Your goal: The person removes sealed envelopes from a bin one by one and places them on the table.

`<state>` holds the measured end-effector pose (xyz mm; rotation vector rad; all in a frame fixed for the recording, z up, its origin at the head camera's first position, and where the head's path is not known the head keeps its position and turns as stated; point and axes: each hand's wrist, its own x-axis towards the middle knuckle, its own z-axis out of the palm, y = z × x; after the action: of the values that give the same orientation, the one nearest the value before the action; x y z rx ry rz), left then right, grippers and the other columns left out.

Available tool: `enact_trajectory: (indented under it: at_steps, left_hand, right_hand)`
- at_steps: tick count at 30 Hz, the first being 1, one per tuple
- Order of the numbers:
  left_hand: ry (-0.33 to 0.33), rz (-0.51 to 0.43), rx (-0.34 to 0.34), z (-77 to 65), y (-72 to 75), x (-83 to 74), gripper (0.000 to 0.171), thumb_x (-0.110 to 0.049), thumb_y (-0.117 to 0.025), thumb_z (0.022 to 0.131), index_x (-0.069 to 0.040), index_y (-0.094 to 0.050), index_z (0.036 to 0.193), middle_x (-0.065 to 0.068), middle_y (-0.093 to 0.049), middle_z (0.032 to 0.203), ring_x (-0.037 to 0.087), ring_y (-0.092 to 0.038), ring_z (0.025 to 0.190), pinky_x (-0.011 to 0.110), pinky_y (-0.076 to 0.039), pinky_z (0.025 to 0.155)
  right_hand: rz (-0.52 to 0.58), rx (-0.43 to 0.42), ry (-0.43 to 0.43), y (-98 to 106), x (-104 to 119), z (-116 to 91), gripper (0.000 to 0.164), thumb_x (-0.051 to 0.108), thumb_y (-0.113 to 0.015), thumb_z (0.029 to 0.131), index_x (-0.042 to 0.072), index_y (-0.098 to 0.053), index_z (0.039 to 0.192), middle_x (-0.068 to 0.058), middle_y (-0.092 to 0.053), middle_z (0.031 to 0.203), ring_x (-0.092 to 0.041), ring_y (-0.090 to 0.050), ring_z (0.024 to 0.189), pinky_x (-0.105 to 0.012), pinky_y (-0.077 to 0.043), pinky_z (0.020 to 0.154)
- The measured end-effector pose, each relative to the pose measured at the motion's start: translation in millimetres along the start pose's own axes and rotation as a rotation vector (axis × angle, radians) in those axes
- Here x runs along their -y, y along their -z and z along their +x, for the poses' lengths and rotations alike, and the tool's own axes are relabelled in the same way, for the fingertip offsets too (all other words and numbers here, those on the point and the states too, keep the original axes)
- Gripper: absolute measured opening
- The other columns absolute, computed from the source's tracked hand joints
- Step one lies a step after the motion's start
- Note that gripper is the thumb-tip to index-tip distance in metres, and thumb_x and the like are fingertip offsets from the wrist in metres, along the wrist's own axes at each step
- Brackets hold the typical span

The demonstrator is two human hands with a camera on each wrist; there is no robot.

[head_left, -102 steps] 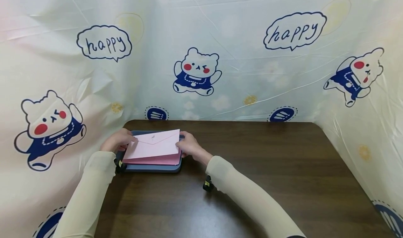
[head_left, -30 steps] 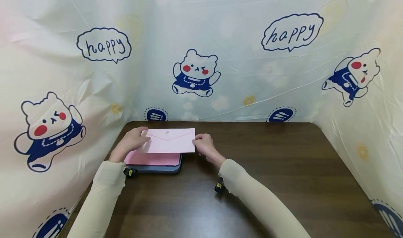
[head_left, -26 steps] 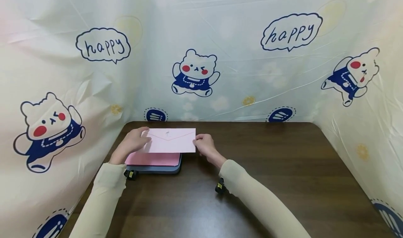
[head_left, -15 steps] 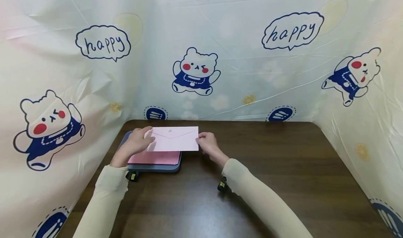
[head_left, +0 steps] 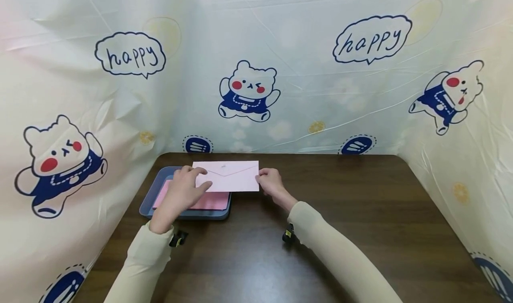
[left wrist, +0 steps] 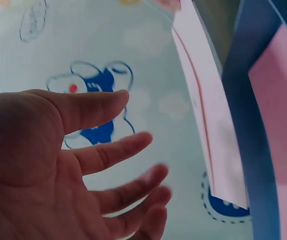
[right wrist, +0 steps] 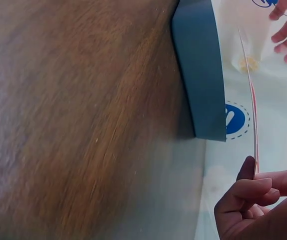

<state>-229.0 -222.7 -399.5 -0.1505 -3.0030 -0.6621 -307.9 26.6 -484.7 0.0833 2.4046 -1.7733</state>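
My right hand (head_left: 272,183) pinches the right edge of a pale pink envelope (head_left: 230,183), thumb on one face and fingers behind, as the right wrist view shows. The envelope is held above a blue tray (head_left: 146,205), its flap line facing up and its right end past the tray's side. My left hand (head_left: 182,194) hovers over the tray near the envelope's left end. In the left wrist view its fingers (left wrist: 118,147) are spread and hold nothing, with a gap to the envelope. Deeper pink envelopes or paper (head_left: 214,201) lie in the tray, partly hidden by the left hand.
The tray stands at the back left of a dark wooden table (head_left: 320,232). Bare wood stretches to its right and in front. A printed curtain (head_left: 304,71) with bears hangs behind and at both sides.
The pale envelope has been lifted from the tray and moved right with my right hand. My left hand, earlier holding its left end, has let go and its fingers have spread.
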Motion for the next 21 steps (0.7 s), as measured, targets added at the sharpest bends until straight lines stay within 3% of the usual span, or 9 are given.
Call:
enact_trajectory:
  at_steps: [3, 7, 13, 21]
  left_hand:
    - [-0.048, -0.017, 0.008, -5.5, -7.9, -8.8, 0.028, -0.020, -0.073, 0.099, 0.001, -0.072, 0.117, 0.024, -0.067, 0.112, 0.040, -0.061, 0.099, 0.057, -0.052, 0.086]
    - [-0.057, -0.009, 0.062, -10.3, -26.0, -16.3, 0.019, -0.017, -0.075, 0.098, -0.001, -0.075, 0.109, 0.012, -0.068, 0.095, 0.026, -0.060, 0.081, 0.045, -0.055, 0.076]
    - [-0.076, 0.044, 0.093, -17.4, -48.8, -24.3, 0.014, -0.015, -0.079, 0.094, -0.004, -0.077, 0.103, 0.006, -0.067, 0.089, 0.022, -0.056, 0.075, 0.042, -0.053, 0.071]
    - [-0.061, 0.039, 0.171, -22.5, -63.5, -31.8, 0.016, -0.013, -0.083, 0.090, -0.005, -0.076, 0.103, 0.002, -0.067, 0.085, 0.019, -0.057, 0.070, 0.037, -0.052, 0.065]
  right_hand:
    - [-0.007, -0.015, -0.010, 3, -1, 2, 0.020, 0.010, -0.064, 0.102, 0.000, -0.073, 0.117, -0.012, -0.068, 0.099, -0.021, -0.054, 0.067, -0.027, -0.042, 0.049]
    - [-0.013, -0.026, -0.009, 9, -3, 3, 0.021, 0.009, -0.064, 0.102, -0.001, -0.073, 0.118, -0.013, -0.068, 0.100, -0.021, -0.055, 0.067, -0.027, -0.042, 0.048]
    - [-0.015, -0.037, -0.010, 15, -5, 6, 0.021, 0.010, -0.064, 0.102, -0.001, -0.073, 0.117, -0.012, -0.067, 0.100, -0.022, -0.056, 0.071, -0.027, -0.043, 0.049]
    - [-0.026, -0.039, -0.016, 22, -12, 9, 0.021, 0.009, -0.063, 0.103, -0.001, -0.073, 0.119, -0.013, -0.068, 0.104, -0.023, -0.057, 0.074, -0.027, -0.043, 0.050]
